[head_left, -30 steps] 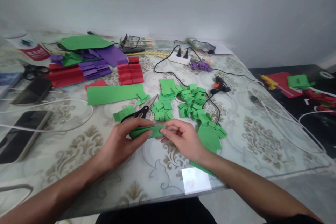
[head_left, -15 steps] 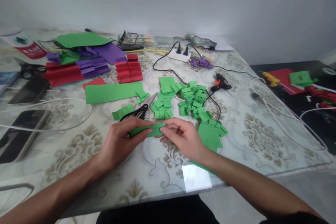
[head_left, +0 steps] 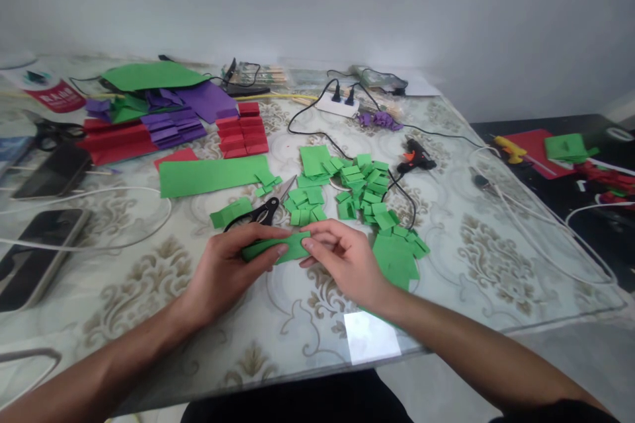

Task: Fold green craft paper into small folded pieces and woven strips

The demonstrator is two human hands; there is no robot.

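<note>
Between my two hands, above the near middle of the table, is a narrow green paper strip [head_left: 294, 248] that looks folded. My left hand [head_left: 231, 261] pinches its left end between thumb and fingers. The right end is gripped by the thumb and fingertips of my right hand [head_left: 342, 254]. Just beyond my left hand lie black-handled scissors [head_left: 268, 209], their blades pointing away to the right. A short green paper piece [head_left: 231, 211] rests beside the scissors' handles. Several small folded green paper pieces [head_left: 364, 185] are heaped past my right hand, and green sheets [head_left: 394, 258] lie partly under that forearm.
A long green strip [head_left: 213, 175], folded red paper [head_left: 243, 135] and purple paper [head_left: 173, 125] lie at the back left. Two phones [head_left: 42, 254] are on the left among white cables. A glue gun [head_left: 415, 157] and a power strip [head_left: 338, 104] with black cords stand at the back right.
Both hands stay almost where they were, still gripping the green strip. Its visible part is tilted slightly differently. The whole view has shifted a little.
</note>
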